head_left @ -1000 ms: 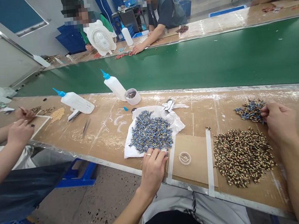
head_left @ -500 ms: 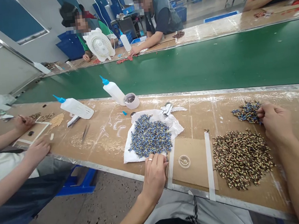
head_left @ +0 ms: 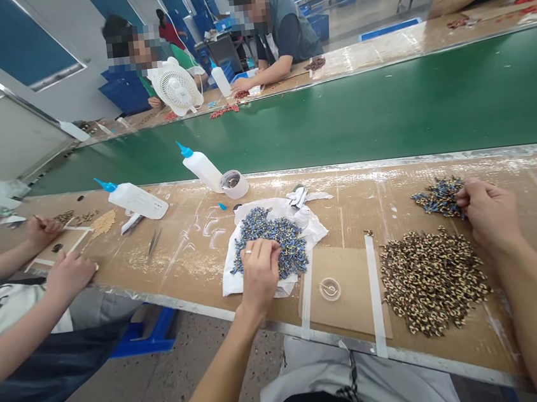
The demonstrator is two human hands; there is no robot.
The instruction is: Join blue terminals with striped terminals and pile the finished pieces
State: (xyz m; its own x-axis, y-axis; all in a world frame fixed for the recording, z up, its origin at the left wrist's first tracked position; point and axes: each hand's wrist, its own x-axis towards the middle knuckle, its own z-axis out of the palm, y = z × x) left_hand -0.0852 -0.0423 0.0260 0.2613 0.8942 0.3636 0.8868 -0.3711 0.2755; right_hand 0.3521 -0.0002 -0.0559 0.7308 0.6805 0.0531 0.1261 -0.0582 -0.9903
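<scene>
Pile of blue-and-yellow pieces (head_left: 271, 226) on white cloth (head_left: 232, 283), bench centre; left hand (head_left: 258, 275) over its near edge, much the nearer of the two; the bulk of the pile lies beyond those fingers and off to their right; fingers bent and drawn together, tips down at the pieces; whether one is pinched, cannot tell.

Right hand (head_left: 488, 213) well apart, at the right end of a small blue heap (head_left: 438, 197); that heap stretches leftward from the fingertips, its long axis running roughly crosswise; thumb and forefinger brought close together there; a piece between them cannot be made out. Brown-and-cream pile (head_left: 433, 279) on the near side of the small heap, left of the right forearm; clear dish (head_left: 329, 289) on cardboard (head_left: 342, 260) between the hands, something pale and curved inside, hard to name.

Hidden: pieces beneath the left palm; right fingertips partly screened by the hand's own back; single pieces too small to tell which way each points; both forearms cut off by the frame.
</scene>
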